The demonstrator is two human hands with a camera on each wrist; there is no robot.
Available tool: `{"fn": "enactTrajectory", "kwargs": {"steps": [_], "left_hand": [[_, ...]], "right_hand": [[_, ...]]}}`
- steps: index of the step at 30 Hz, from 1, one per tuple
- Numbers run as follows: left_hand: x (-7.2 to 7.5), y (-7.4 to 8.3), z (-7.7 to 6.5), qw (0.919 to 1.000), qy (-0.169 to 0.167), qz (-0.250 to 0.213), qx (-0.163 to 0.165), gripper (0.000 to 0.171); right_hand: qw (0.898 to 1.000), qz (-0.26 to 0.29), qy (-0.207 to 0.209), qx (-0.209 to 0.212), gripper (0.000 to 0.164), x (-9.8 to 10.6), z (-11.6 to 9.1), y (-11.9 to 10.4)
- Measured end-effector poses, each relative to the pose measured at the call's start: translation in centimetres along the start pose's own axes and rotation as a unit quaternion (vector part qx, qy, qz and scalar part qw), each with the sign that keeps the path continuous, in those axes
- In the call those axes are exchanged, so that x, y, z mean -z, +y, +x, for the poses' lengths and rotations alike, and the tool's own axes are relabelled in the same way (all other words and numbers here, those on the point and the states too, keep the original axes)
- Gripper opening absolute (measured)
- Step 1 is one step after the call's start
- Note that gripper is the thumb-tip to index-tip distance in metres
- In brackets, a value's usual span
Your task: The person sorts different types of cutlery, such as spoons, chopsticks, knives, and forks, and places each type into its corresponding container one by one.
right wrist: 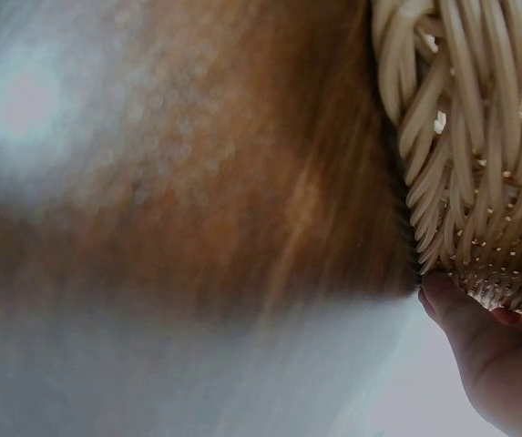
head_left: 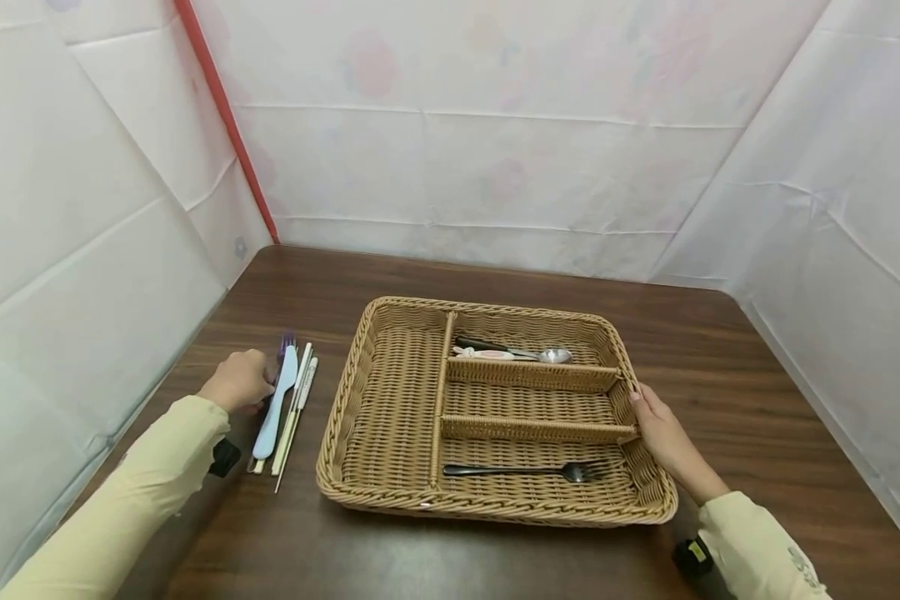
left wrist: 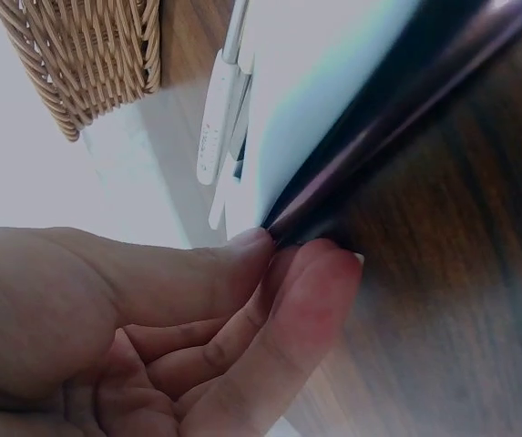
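Observation:
My left hand [head_left: 238, 382] is at the left of the table, beside a row of cutlery. Its thumb and fingers pinch a dark, shiny purple fork [left wrist: 370, 137], whose tines show above the light blue knife [head_left: 277, 408]. That knife lies right against it, with pale chopsticks [head_left: 305, 387] to its right. At the other side, my right hand [head_left: 663, 429] grips the right rim of a divided wicker basket [head_left: 438, 400]. In the right wrist view the thumb rests on the woven side [right wrist: 479, 182]; most of the fingers are hidden.
Inside the basket, a spoon [head_left: 555, 356] and a pink-and-white handled utensil [head_left: 491, 355] lie in the back right compartment. A black fork [head_left: 510, 471] is in the front right one. White sheeting [head_left: 450, 167] surrounds the brown table [head_left: 390, 558] at back and sides.

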State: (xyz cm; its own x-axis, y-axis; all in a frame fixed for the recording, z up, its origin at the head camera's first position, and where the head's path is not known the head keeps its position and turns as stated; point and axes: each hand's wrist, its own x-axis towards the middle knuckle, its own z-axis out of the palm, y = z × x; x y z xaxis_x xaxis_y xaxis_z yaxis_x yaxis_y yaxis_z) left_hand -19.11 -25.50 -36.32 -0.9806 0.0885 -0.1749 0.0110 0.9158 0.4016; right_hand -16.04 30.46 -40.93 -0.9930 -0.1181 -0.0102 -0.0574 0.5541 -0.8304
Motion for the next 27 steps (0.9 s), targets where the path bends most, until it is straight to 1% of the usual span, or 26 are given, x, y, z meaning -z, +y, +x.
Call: {"fn": "enactTrajectory", "kwargs": {"steps": [3, 6, 9, 11, 14, 16, 18, 20, 23, 27], "left_hand": [[-0.1, 0.1, -0.1, 1.0, -0.001, -0.004, 0.002, 0.018], [-0.1, 0.1, -0.2, 0.9999, 0.0, -0.007, 0.008, 0.018], [-0.2, 0.2, -0.1, 0.9999, 0.008, -0.006, 0.011, 0.019], [-0.3, 0.2, -0.1, 0.9999, 0.012, 0.004, 0.006, 0.023], [-0.7, 0.2, 0.1, 0.9993, 0.023, 0.027, -0.012, 0.028], [-1.0, 0.2, 0.1, 0.9981, 0.036, 0.042, -0.027, 0.031], [-1.1, 0.2, 0.1, 0.9967, 0.049, 0.054, -0.035, 0.031], [-1.1, 0.1, 0.0, 0.9964, 0.054, 0.055, -0.035, 0.032], [-0.8, 0.0, -0.2, 0.9971, 0.049, 0.049, -0.031, 0.034], [-0.1, -0.2, -0.2, 0.9976, 0.046, 0.037, -0.037, 0.036]], "right_hand": [[1.0, 0.004, 0.0, 0.002, 0.056, 0.0, 0.0, 0.0], [1.0, 0.005, -0.001, 0.004, 0.056, 0.1, 0.0, -0.1], [1.0, 0.003, 0.001, 0.003, 0.057, 0.1, -0.1, -0.1], [1.0, -0.001, 0.002, 0.002, 0.057, 0.1, -0.2, -0.1], [1.0, -0.002, 0.0, -0.002, 0.057, 0.0, -0.3, 0.1], [1.0, 0.0, -0.001, -0.004, 0.057, 0.0, -0.4, 0.1], [1.0, 0.002, -0.003, -0.007, 0.058, -0.1, -0.4, 0.1], [1.0, 0.001, -0.003, -0.008, 0.058, -0.1, -0.3, 0.0], [1.0, -0.005, -0.004, -0.008, 0.058, -0.1, -0.2, -0.1], [1.0, -0.009, 0.004, -0.005, 0.057, 0.0, -0.1, -0.2]]}}
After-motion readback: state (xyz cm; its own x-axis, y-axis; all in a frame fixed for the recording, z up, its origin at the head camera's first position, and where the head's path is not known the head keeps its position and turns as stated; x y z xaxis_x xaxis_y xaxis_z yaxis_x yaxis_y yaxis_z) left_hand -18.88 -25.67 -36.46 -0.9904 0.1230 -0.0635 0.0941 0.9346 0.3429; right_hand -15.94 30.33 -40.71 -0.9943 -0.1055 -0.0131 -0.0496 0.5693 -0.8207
